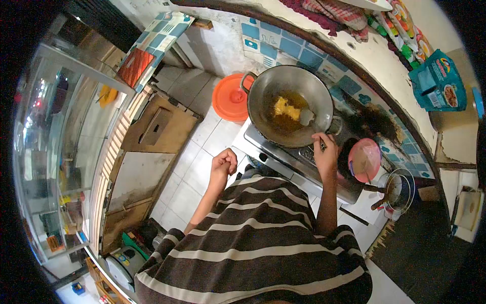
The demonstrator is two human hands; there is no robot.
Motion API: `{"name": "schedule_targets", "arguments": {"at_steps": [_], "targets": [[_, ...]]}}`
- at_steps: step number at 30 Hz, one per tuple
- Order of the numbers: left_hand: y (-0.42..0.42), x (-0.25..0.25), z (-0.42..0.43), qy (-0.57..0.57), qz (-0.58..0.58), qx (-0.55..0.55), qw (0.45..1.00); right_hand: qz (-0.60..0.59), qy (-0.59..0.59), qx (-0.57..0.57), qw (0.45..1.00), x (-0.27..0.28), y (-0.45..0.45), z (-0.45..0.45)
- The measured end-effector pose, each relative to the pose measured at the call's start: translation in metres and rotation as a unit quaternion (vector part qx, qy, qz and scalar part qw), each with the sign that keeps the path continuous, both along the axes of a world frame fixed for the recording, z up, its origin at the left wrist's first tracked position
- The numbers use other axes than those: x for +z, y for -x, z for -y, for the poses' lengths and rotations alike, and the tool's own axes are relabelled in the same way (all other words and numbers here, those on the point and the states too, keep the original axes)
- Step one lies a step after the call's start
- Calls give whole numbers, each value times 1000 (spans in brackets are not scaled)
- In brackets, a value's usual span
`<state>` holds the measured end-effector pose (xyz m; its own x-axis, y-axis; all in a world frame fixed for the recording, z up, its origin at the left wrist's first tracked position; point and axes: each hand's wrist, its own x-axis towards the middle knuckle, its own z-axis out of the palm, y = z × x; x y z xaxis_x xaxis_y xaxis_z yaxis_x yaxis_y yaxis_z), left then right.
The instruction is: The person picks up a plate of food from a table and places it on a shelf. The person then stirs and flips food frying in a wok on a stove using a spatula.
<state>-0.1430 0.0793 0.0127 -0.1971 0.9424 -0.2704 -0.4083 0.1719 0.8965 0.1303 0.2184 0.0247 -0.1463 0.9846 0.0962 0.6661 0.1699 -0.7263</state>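
Observation:
A large metal wok (263, 93) stands on the stove (291, 162), with yellow food (286, 110) in oil at its bottom. My right hand (325, 149) is closed on the handle of a spatula (307, 117), whose flat end lies in the wok beside the food. Most of the handle is hard to make out. My left hand (224, 164) hangs in front of my body, left of the stove, its fingers curled in with nothing visible in them.
An orange lidded bucket (230, 99) stands left of the wok. Right of it are a pink bowl (364, 160) and a wire strainer (399, 190). A wooden cabinet (147, 131) and a glass case (61, 147) are at the left. A teal packet (439, 83) hangs upper right.

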Motion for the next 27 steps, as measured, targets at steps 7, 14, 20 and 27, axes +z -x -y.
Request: {"name": "schedule_targets", "arguments": {"at_steps": [7,14,20,27], "targets": [[28,8,-21,-13,18,-12,1000,-88,21,-10,996,-11,25,9],[49,-12,-17,-20,30,-32,999,-43,-42,5,998,-21,41,9],[66,-13,-14,-27,35,-8,999,-24,-48,14,998,-50,36,-3],[74,-14,-9,-29,29,-2,999,42,-66,-29,996,-17,50,3]]}}
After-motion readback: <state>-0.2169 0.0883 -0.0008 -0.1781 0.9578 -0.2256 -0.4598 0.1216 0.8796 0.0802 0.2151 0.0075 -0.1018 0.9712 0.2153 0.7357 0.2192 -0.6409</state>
